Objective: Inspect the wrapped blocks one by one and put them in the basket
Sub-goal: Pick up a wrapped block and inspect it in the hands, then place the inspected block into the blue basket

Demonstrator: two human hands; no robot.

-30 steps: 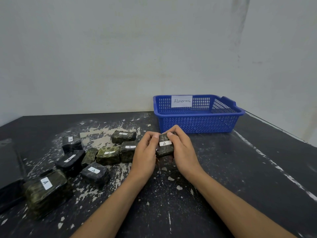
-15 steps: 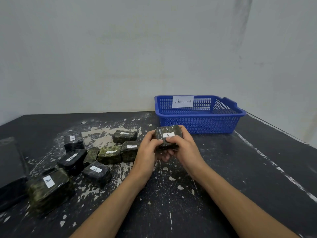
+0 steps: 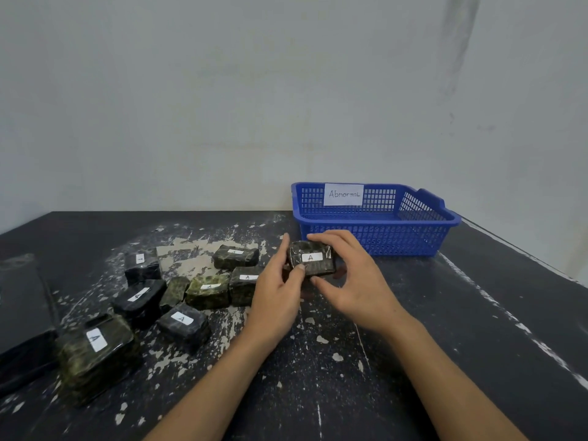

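A dark green wrapped block (image 3: 313, 259) with a white "A" label is held above the table between both hands. My left hand (image 3: 280, 288) pinches its left end, thumb on the front face. My right hand (image 3: 353, 281) curls over its top and right side, thumb under its front edge. The blue mesh basket (image 3: 413, 237) labelled "Abnormal" stands just behind, with no block visible inside. Several more wrapped blocks with "A" labels lie to the left, among them a green one (image 3: 208, 291), a black one (image 3: 184, 324) and a large one (image 3: 95, 354).
The black table (image 3: 445, 345) is scuffed with white paint flecks. A dark flat object (image 3: 22, 313) lies at the left edge. A pale wall rises behind the table, and the table's right edge runs diagonally past the basket.
The block has been lifted slightly and turned in both hands, its label now facing me. My right hand has shifted from gripping its side to curling over its top.
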